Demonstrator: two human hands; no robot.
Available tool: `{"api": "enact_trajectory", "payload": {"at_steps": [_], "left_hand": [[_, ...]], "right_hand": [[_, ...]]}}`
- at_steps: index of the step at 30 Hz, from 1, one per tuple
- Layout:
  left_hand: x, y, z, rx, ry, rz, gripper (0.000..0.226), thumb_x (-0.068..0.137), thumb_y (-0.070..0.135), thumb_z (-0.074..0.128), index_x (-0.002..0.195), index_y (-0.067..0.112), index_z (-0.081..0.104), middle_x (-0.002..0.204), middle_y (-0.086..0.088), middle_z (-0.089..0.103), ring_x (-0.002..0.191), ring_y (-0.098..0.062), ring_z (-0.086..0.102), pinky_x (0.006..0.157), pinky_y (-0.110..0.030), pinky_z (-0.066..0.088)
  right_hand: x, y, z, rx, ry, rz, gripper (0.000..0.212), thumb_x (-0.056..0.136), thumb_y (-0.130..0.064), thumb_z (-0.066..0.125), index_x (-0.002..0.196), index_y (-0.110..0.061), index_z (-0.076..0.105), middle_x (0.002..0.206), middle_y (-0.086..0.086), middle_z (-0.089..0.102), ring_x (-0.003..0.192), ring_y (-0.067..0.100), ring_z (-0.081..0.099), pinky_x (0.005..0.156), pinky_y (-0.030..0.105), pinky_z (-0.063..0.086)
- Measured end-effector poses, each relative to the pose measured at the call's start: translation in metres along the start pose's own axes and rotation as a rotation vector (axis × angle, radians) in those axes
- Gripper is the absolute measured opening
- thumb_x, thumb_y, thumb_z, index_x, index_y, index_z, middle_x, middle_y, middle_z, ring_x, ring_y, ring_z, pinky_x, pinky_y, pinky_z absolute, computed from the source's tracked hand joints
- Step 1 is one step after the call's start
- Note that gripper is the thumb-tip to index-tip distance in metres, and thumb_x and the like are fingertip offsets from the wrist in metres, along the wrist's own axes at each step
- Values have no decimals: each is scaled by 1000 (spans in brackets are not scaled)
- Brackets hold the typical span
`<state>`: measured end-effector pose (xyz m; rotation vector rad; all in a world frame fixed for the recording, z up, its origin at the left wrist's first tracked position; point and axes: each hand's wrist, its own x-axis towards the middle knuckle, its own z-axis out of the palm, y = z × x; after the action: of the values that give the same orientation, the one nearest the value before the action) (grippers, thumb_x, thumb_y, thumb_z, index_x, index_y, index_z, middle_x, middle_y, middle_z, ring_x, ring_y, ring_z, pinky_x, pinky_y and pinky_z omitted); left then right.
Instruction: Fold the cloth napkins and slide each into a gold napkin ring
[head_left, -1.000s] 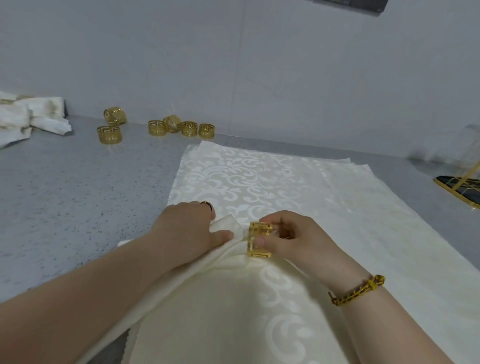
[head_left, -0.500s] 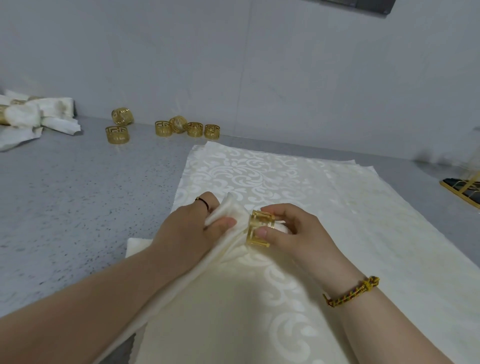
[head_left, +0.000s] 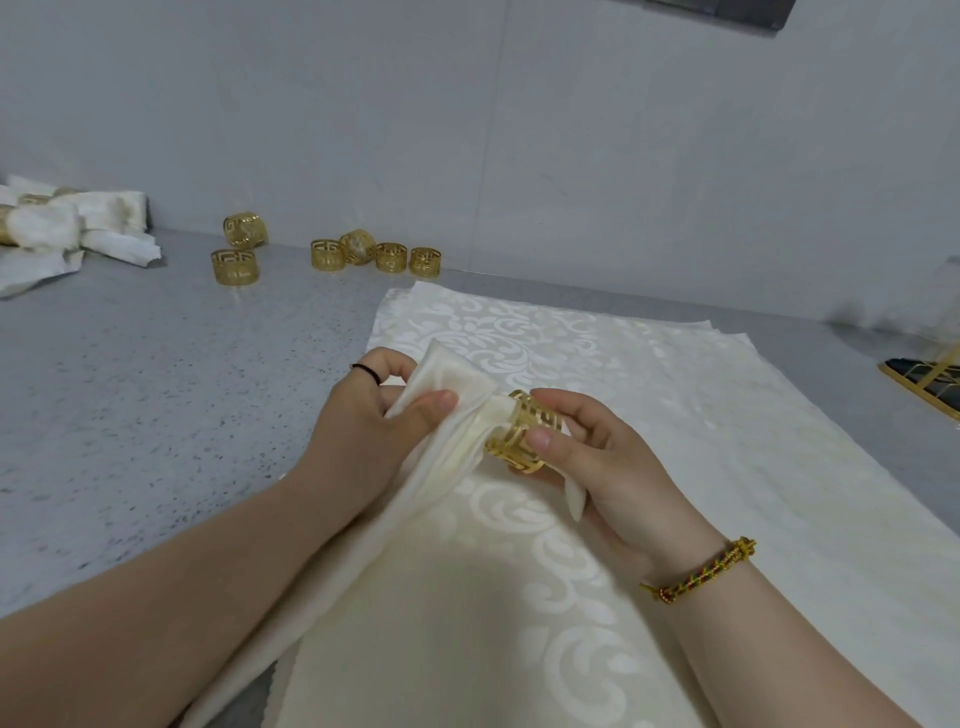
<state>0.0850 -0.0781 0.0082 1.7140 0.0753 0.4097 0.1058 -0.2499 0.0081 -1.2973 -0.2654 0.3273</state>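
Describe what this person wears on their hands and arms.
Both forearms are bare, no sleeves in view. The left hand has a thin black ring on one finger. The right hand has a braided gold, red and green bracelet at the wrist.

Cream folded napkin (head_left: 452, 410) threaded through tilted gold openwork ring (head_left: 524, 434), tip poking out.

— Any writing you can read from there?
— None. The gold ring (head_left: 524, 439) in my right hand (head_left: 602, 467) has only a cut-out key pattern, no letters.
— And the cloth?
— The napkin (head_left: 457, 384) my left hand (head_left: 363, 431) pinches is plain. The spread cloths (head_left: 571, 597) under it show woven scrolls, no words or numbers.
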Motion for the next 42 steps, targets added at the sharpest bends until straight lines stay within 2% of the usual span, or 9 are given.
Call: {"api": "enact_trajectory", "payload": {"at_steps": [2,8,13,22,25,30,35,38,42], "left_hand": [[-1,0,1,26,-50,-3,23,79,16,68,76,23,46,57,-7,62,49,-16,51,45,-15,38],[-4,-1,2,57,-167,5,26,76,14,71,79,35,56,71,-14,67,62,-17,55,57,-16,43],[-4,1,4,66,-281,51,27,78,5,67,73,31,66,62,24,66,62,12,59,59,0,41],[-3,-2,1,51,-353,57,20,79,4,66,70,21,71,55,17,64,55,8,56,56,-2,41],[-3,-4,0,7,-321,50,17,79,4,66,73,19,72,58,13,66,57,7,58,57,-2,42],[0,-8,2,74,-337,82,11,81,5,64,79,0,73,70,-16,68,63,-7,56,61,-11,42],[0,-15,6,204,-412,83,30,83,18,64,82,-12,64,76,-25,59,70,-12,49,62,-16,37],[-2,-9,8,298,-398,61,12,85,11,58,79,8,68,83,-18,65,67,-9,53,61,-12,39],[-7,-2,5,357,-347,65,38,76,40,63,103,50,38,95,20,57,72,0,53,62,-6,38]], "right_hand": [[1,1,2,9,27,-13,67,40,-19,89,100,-11,59,84,2,71,69,12,68,62,20,55],[-2,0,6,-137,86,-35,50,51,-11,79,95,-20,57,104,2,62,82,16,64,77,28,54],[-2,5,8,-329,158,-119,47,60,-8,82,86,-23,46,87,0,66,78,16,62,71,26,52],[-1,6,12,-344,43,-99,24,89,-14,53,83,-27,72,108,-4,69,107,12,62,96,28,46],[1,0,4,-146,-11,29,34,90,4,38,94,-7,70,101,12,70,98,23,65,87,29,52],[2,2,1,-351,-54,-30,15,80,-6,63,94,-8,69,96,5,71,94,16,66,86,24,51],[8,9,7,-533,143,-25,18,77,1,66,64,-11,68,62,1,62,64,12,58,65,21,46],[9,9,8,-617,153,-22,30,79,0,62,54,-15,55,32,-15,44,30,0,44,39,5,30],[9,9,4,-607,147,-22,27,79,-2,64,58,-13,53,32,-15,42,29,1,41,38,6,27]]}}
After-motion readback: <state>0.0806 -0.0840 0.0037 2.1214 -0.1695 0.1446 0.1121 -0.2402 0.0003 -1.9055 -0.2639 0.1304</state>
